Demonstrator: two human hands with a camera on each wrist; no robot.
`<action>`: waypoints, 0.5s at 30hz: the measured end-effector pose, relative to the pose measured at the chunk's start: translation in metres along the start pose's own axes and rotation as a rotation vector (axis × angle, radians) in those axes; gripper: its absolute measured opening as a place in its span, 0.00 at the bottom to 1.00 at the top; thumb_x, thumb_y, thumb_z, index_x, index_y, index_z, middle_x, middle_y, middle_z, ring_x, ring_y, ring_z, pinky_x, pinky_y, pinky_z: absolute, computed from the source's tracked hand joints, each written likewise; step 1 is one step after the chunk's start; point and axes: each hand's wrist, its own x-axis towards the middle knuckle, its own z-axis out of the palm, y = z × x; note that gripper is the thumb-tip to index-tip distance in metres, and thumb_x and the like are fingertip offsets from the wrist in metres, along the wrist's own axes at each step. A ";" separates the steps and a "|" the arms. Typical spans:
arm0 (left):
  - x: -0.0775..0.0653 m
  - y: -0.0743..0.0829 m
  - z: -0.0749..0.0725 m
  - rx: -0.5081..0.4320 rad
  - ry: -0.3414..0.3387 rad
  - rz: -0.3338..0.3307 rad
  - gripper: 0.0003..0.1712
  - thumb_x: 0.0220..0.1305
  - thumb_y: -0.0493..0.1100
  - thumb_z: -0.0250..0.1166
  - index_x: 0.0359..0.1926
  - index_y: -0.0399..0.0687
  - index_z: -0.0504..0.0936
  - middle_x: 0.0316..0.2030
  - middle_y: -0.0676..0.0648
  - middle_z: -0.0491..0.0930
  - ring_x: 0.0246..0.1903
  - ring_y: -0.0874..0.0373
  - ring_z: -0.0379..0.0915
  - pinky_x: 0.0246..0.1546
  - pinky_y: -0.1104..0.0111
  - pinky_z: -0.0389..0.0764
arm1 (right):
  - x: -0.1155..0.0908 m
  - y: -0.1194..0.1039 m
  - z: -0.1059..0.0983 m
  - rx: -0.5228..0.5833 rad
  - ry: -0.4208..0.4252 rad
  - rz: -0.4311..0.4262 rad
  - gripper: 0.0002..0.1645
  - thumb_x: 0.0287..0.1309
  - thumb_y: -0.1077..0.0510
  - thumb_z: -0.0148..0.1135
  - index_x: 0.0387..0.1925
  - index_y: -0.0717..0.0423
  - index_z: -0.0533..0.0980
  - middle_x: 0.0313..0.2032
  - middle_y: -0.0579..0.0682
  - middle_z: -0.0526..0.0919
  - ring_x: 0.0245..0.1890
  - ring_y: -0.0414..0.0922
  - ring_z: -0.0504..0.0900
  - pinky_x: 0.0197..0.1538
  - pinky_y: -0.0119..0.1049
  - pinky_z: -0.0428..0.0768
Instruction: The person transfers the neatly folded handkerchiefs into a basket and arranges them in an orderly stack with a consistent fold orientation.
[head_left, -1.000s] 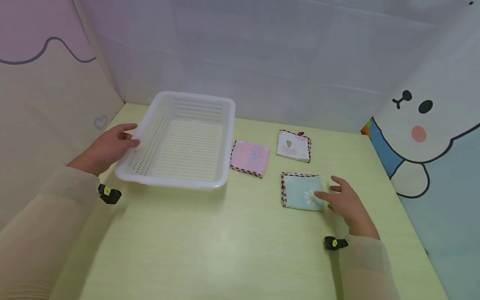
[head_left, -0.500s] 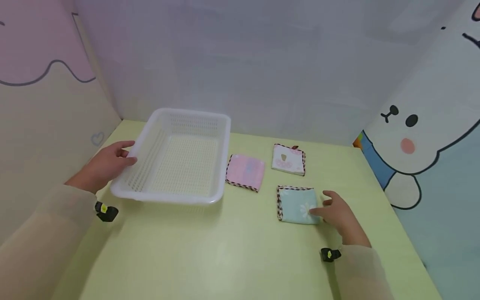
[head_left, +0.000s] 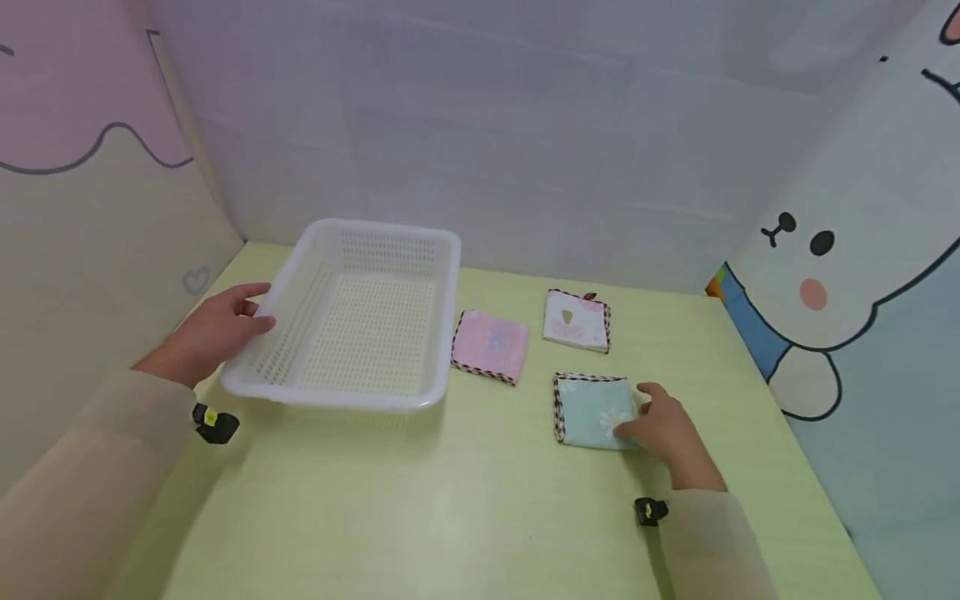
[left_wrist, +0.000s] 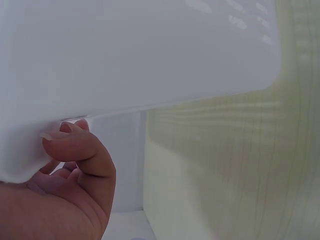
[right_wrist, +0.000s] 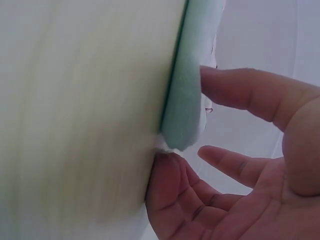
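My left hand point(head_left: 210, 333) grips the left rim of a white plastic basket point(head_left: 341, 398), with holes through its walls and base. In the left wrist view, my thumb and fingers meet at the basket's edge point(left_wrist: 150, 60). At the right, my right hand point(head_left: 663, 429) is at the right edge of a folded light-green cloth point(head_left: 592, 408) with a daisy print and checked trim. The right wrist view has my thumb touching the top of the green fold point(right_wrist: 187, 95). My fingers bend low at its edge beside the tabletop, with a gap between them and the thumb.
A folded pink cloth point(head_left: 491, 346) lies just right of the basket. Farther back is a folded white cloth point(head_left: 576, 321) with a pink print. All are on a pale yellow-green table point(head_left: 450, 508), walled by printed sheets at the back and sides.
My right hand has shifted slightly left over the green cloth's edge, and its thumb and fingers have drawn closer together. My left hand keeps its grip on the basket. The head view has tilted up.
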 end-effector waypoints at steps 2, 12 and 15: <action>0.000 0.000 -0.001 -0.003 0.004 -0.001 0.43 0.82 0.47 0.56 0.86 0.43 0.47 0.62 0.33 0.69 0.47 0.49 0.80 0.41 0.68 0.82 | 0.000 -0.001 0.001 -0.002 0.000 -0.003 0.56 0.63 0.56 0.73 0.81 0.66 0.51 0.70 0.76 0.66 0.66 0.69 0.70 0.69 0.68 0.70; -0.002 0.005 0.003 -0.049 0.009 -0.007 0.43 0.82 0.45 0.56 0.86 0.44 0.46 0.63 0.33 0.68 0.49 0.46 0.79 0.42 0.67 0.83 | 0.000 -0.002 0.003 0.001 -0.018 -0.013 0.54 0.62 0.58 0.71 0.80 0.67 0.52 0.69 0.76 0.68 0.64 0.68 0.72 0.67 0.67 0.71; -0.003 0.006 0.004 -0.061 0.014 -0.016 0.43 0.82 0.45 0.56 0.86 0.45 0.46 0.63 0.33 0.67 0.49 0.45 0.79 0.42 0.66 0.84 | 0.000 -0.003 0.003 0.010 -0.032 -0.005 0.52 0.63 0.58 0.70 0.79 0.68 0.53 0.69 0.76 0.67 0.64 0.68 0.72 0.66 0.66 0.72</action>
